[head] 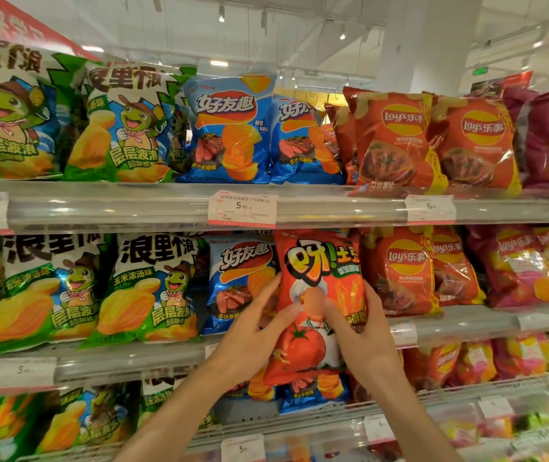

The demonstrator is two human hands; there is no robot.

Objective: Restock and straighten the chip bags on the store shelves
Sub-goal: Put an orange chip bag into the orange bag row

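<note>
A red tomato-flavour chip bag (pixel 316 261) stands upright in front of the middle shelf (pixel 126 358), held between both hands. My left hand (pixel 256 331) grips its left edge, thumb across the front. My right hand (pixel 363 331) grips its right side, thumb on the front. The bag partly covers a blue steak-flavour bag (pixel 236 281) on its left and a red Lay's bag (pixel 400 271) on its right.
The top shelf (pixel 153 205) carries green corn-snack bags (pixel 123 125), blue bags (pixel 229 128) and red Lay's bags (pixel 390 141). Green bags (pixel 146 291) fill the middle shelf's left part, pink bags (pixel 516 265) its right. More bags sit on the lower shelf (pixel 300 425).
</note>
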